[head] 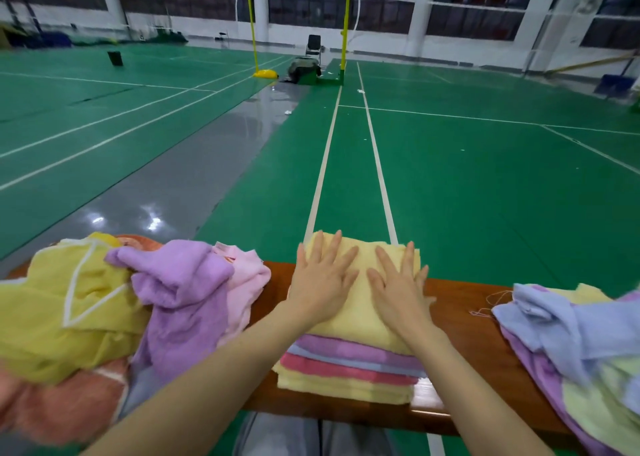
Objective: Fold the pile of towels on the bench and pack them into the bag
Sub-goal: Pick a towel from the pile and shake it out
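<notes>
Towels in a folded stack [349, 365] lay on the bench [464, 320] under the left hand [322, 282] and right hand [401, 292], both flat with fingers spread, a press best made evenly outward to smooth creases from the top, while unfolded piles [104, 299] flanked both hands.

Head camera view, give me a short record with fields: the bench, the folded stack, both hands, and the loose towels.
bench: brown wood, across the near foreground
folded stack: centre of bench; yellow, pink, blue and purple layers
top towel: yellow, folded
left hand: flat, fingers straight, pressing on top towel
right hand: same, beside the left
loose towels left: crumpled heap, yellow, purple, pink
loose towels right: crumpled heap, blue, purple, pale green
</notes>
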Tool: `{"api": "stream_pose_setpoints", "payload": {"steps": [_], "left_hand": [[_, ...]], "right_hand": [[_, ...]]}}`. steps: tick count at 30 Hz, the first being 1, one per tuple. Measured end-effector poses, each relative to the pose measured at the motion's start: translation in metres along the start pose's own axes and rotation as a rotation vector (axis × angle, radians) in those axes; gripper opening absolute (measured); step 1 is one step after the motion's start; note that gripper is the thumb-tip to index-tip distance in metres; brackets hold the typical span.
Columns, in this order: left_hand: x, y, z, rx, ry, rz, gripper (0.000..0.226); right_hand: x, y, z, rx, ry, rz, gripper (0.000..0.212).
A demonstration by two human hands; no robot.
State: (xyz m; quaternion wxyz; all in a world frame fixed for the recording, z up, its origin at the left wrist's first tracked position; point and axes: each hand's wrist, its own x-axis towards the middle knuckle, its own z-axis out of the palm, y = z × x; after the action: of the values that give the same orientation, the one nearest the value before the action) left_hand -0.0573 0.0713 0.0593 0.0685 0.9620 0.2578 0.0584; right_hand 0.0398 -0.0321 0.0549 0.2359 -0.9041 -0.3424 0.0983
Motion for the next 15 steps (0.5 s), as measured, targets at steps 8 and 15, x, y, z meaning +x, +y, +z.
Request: {"api": "stream_pose_setpoints", "payload": {"steps": [8,15], "left_hand": [[-0.024,0.003,0.024,-0.063,0.001,-0.061,0.097],[-0.027,0.007,0.019,-0.138,0.007,-0.072,0.077]], "right_hand": [[-0.026,0.013,0.013,0.129,0.044,0.088,0.058],[-0.025,0.014,0.014,0.118,0.034,0.086,0.057]]}}
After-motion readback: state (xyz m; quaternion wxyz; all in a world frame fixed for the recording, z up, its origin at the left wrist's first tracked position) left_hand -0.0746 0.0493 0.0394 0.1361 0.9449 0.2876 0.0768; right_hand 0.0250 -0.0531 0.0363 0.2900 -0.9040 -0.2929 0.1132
